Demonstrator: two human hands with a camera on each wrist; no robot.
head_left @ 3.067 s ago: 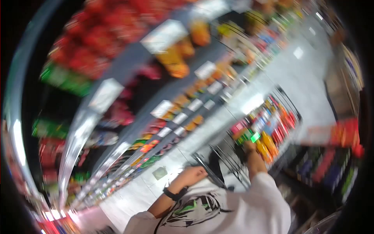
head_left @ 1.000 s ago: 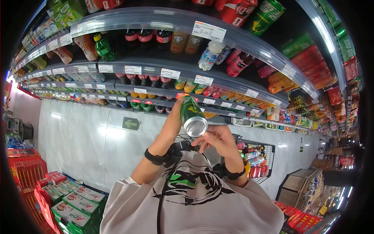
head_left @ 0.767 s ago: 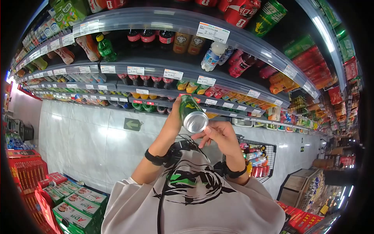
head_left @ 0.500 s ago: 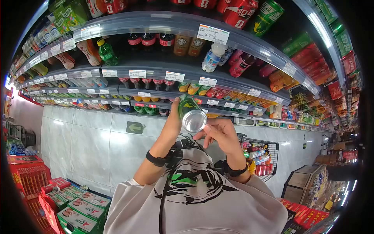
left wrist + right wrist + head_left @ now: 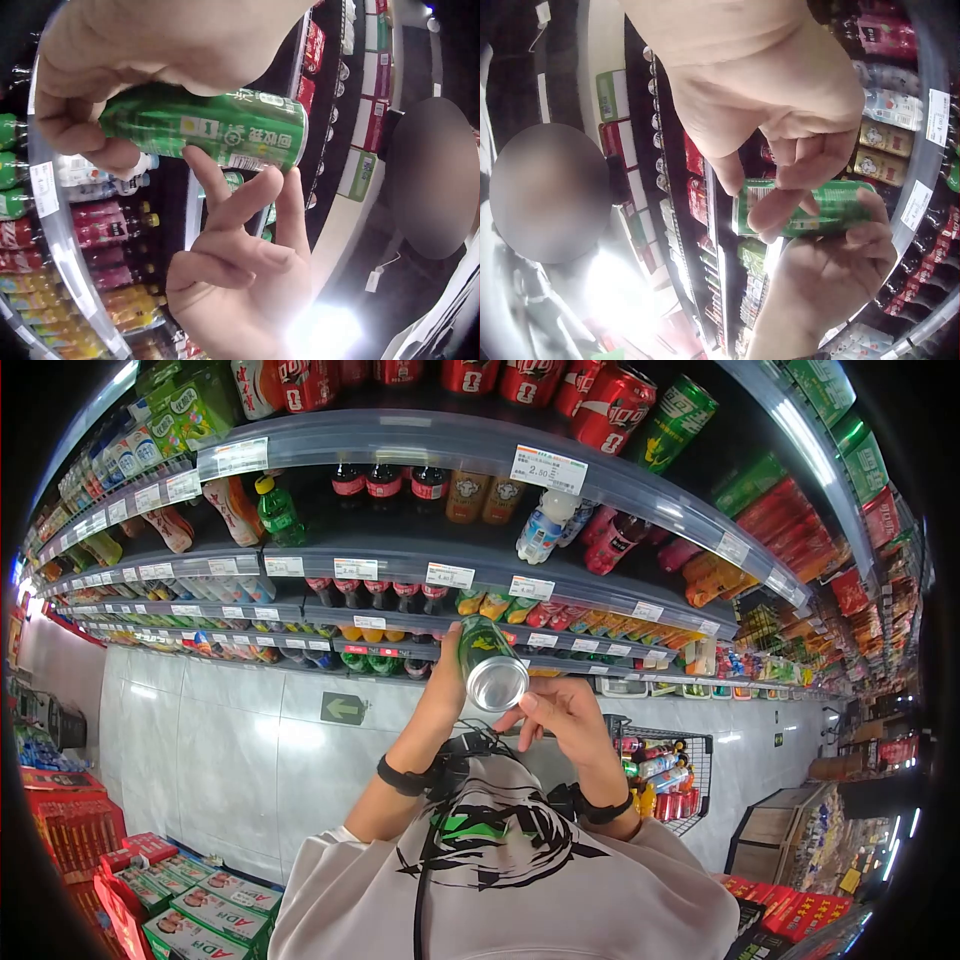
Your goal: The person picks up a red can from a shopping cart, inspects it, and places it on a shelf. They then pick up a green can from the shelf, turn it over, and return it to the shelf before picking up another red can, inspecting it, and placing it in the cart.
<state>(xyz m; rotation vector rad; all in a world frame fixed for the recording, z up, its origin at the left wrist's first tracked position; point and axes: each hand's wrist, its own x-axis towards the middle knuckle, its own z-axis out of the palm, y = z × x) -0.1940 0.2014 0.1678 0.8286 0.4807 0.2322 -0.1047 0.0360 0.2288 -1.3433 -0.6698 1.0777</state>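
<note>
In the head view, my left hand (image 5: 442,685) grips a green drink can (image 5: 483,645) in front of my chest, tilted so its silver bottom faces me. The left wrist view shows that hand wrapped over the can (image 5: 225,124), whose lower side carries white print and a barcode. My right hand (image 5: 563,718) is at the can's bottom end, with some fingers extended and others bent. In the right wrist view, the right hand's (image 5: 780,97) thumb tip lies right at the bottom rim, and a finger crosses the can's (image 5: 844,196) side.
Shelves of bottles and cans curve ahead, with red cans (image 5: 610,410) and price tags (image 5: 549,469) along their edges. To the right stands a wire shopping cart (image 5: 708,760) holding drinks. Green cartons (image 5: 215,920) are stacked at lower left; a green arrow (image 5: 344,708) marks the floor.
Three seconds ago my right hand reached into the cart and my left was empty; since then I have turned to the shelves with the can in my left hand. The last second shows only slight shifts.
</note>
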